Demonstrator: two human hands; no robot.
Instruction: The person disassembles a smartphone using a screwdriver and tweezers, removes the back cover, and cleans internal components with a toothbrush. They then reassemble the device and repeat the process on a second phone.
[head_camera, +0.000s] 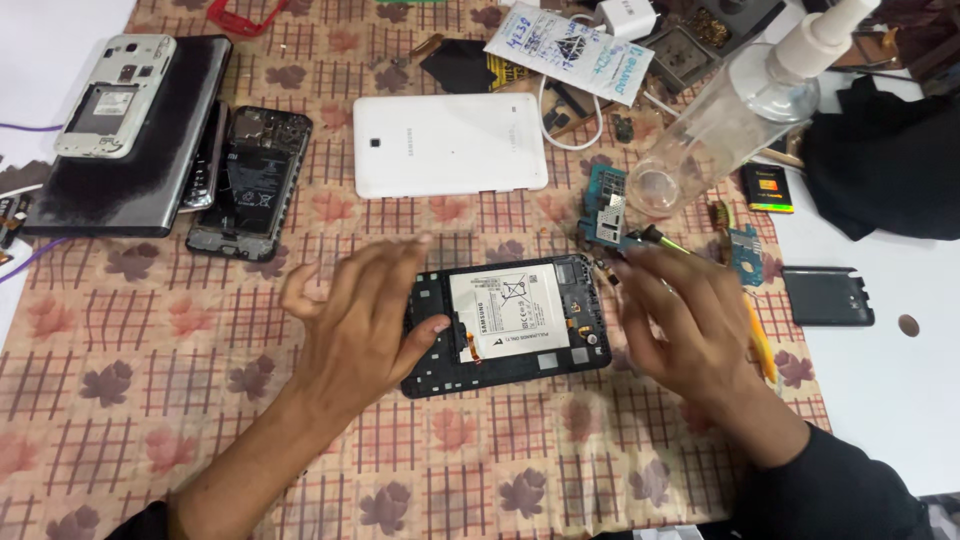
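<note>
Patterned cloth (150, 400); left hand (360, 320) fingers spread, touching opened tablet (510, 320).

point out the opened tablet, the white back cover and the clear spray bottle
opened tablet (510, 312): head view, on its white battery
white back cover (450, 145): head view, middle of its flat back
clear spray bottle (720, 120): head view, on its clear body

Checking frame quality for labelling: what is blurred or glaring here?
Head view: both the left hand and right hand are motion-blurred; the opened tablet between them stays sharp; lighting is even, with mild sheen on the clear spray bottle.
</note>
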